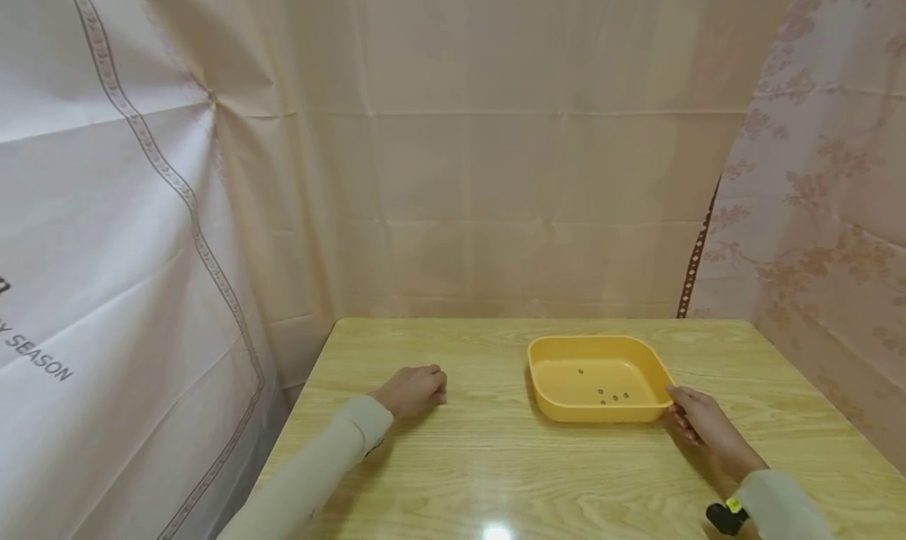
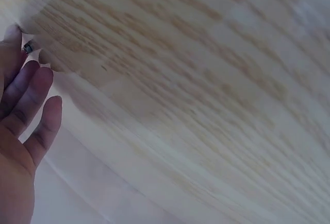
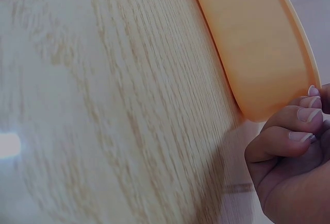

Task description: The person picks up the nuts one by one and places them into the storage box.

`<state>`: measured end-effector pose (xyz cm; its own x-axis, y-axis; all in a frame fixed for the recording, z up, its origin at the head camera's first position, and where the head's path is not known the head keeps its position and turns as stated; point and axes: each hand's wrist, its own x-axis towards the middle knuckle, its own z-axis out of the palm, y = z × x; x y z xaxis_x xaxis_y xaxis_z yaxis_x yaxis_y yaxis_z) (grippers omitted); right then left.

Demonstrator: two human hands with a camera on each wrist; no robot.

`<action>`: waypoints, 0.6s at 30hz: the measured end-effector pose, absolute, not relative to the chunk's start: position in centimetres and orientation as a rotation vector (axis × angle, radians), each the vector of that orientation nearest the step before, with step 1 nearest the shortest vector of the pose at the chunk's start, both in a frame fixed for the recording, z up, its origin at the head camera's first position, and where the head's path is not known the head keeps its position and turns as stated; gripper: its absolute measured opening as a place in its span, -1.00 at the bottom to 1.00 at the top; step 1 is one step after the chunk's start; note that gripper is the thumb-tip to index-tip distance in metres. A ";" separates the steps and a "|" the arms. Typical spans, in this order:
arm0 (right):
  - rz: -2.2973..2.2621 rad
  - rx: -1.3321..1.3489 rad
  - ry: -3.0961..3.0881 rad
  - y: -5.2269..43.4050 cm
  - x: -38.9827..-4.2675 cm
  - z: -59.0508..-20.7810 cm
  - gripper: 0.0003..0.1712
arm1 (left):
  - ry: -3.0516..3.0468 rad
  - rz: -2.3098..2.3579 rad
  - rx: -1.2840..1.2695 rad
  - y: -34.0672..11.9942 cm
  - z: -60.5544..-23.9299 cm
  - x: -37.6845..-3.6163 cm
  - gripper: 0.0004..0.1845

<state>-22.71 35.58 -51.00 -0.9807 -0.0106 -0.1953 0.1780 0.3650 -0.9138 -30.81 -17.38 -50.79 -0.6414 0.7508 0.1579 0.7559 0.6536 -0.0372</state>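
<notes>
A yellow rectangular tray (image 1: 591, 414) stands on the wooden table with several small metal nuts (image 1: 615, 398) scattered over its floor. My right hand (image 1: 708, 424) grips the tray's near right corner, its thumb at the rim and the other fingers curled below it. In the right wrist view those fingers (image 3: 283, 141) bend in against the end of the tray wall. Well to the left of the tray, my left hand (image 1: 414, 391) is low over the table with its fingers bent down. One small dark metal nut (image 2: 28, 48) shows between the left thumb and fingertips.
The pale wood-grain table (image 1: 481, 461) has its far edge against a hanging beige curtain (image 1: 510, 170). More cloth hangs on the left side (image 1: 106, 288) and the right side. A black and yellow wrist device (image 1: 727, 515) sits at the right cuff.
</notes>
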 end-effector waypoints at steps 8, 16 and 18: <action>-1.665 0.163 2.449 35.6 -22.8 -50.9 -0.42 | -2.681 -0.039 -1.241 -17.9 -50.8 -30.8 -0.89; -1.678 0.160 2.447 35.7 -22.9 -51.4 -0.43 | -2.654 0.122 -1.245 -17.6 -50.7 -30.4 -0.89; -1.680 0.159 2.444 35.8 -22.9 -51.4 -0.42 | -2.637 0.180 -1.234 -17.6 -50.7 -30.4 -0.90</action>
